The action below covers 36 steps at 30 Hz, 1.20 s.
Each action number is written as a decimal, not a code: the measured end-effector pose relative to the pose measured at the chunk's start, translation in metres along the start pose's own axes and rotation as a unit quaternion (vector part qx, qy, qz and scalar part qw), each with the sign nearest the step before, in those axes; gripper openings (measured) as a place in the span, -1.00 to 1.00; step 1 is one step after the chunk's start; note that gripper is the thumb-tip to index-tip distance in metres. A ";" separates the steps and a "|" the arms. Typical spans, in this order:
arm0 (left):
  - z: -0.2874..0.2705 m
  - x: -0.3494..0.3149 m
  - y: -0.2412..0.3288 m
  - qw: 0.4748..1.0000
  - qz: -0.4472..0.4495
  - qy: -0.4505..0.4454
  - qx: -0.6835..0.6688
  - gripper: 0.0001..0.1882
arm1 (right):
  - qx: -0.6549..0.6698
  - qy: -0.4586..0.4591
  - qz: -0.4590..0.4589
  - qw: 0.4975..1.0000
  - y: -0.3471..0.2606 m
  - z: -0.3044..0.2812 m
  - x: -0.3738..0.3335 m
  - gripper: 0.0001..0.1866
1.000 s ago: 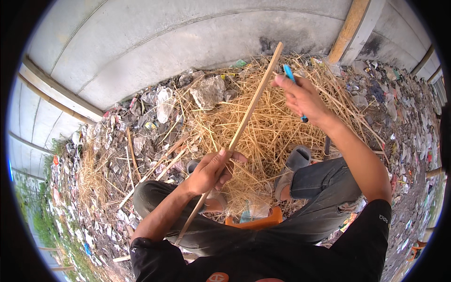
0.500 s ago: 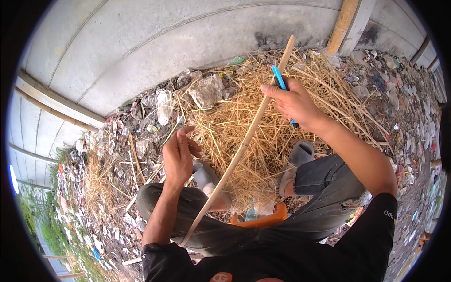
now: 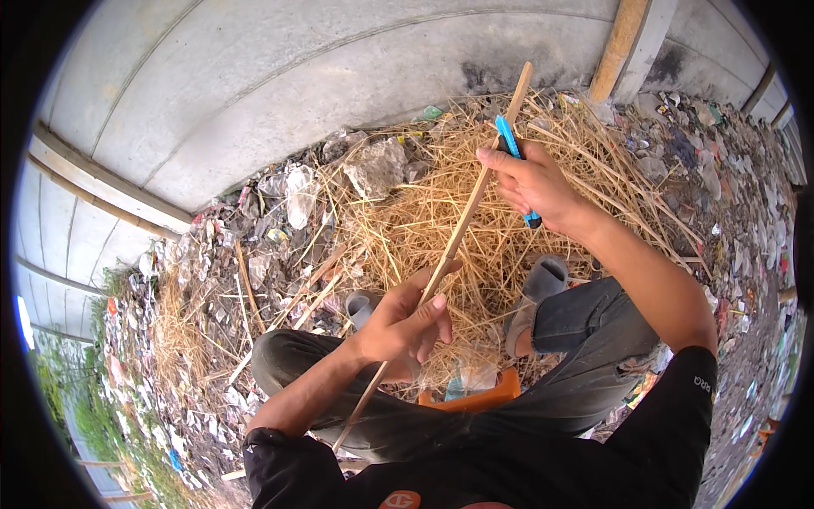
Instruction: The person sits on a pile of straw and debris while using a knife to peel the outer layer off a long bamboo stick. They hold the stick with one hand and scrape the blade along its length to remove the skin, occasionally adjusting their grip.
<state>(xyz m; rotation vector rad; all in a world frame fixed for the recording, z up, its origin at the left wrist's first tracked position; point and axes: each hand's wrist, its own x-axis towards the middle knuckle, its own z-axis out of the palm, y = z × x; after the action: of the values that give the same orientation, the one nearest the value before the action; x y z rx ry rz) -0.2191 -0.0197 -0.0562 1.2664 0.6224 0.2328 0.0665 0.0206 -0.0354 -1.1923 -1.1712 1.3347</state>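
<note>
A long, pale bamboo stick (image 3: 462, 225) slants from the upper right down to my lap. My right hand (image 3: 543, 187) is closed around a blue and black utility knife (image 3: 506, 136), and its thumb and fingers also press on the upper part of the stick. Lower down, my left hand (image 3: 398, 327) wraps loosely about the stick, thumb on the near side and fingers partly behind it. The stick's lower end rests by my left thigh. Below the hands lies a heap of straw-like bamboo shavings (image 3: 475, 212), between and beyond my sandalled feet.
A concrete panel wall (image 3: 339, 76) with a wooden post (image 3: 619, 51) stands beyond the heap. Litter and plastic scraps (image 3: 738, 195) cover the ground around. A stone-like lump (image 3: 376, 167) sits beside the shavings. Between my legs is an orange plastic object (image 3: 479, 396).
My left hand has moved right and down onto the bamboo stick, from being apart from it. The right hand, with the knife, stays nearly in place.
</note>
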 end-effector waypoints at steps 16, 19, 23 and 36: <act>-0.001 0.011 -0.020 0.986 0.049 0.154 -0.044 -0.54 | -0.465 -0.139 -0.094 0.869 0.012 0.053 -0.047 -0.36; -0.002 0.010 -0.018 0.982 0.037 0.174 -0.063 -0.57 | -0.499 -0.130 -0.105 0.850 0.024 0.049 -0.035 -0.36; -0.001 0.004 -0.022 0.986 0.039 0.146 -0.071 -0.49 | -0.501 -0.063 -0.034 0.862 0.033 0.031 -0.004 -0.27; -0.004 0.006 -0.023 0.986 0.014 0.165 -0.015 -0.41 | -0.542 -0.038 -0.103 0.833 0.034 0.015 -0.003 -0.25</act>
<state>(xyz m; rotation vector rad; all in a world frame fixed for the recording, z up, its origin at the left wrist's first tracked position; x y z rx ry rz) -0.2206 -0.0200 -0.0800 1.2182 0.8819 0.4797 0.0493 0.0142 -0.0677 -1.6938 -2.1704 0.4672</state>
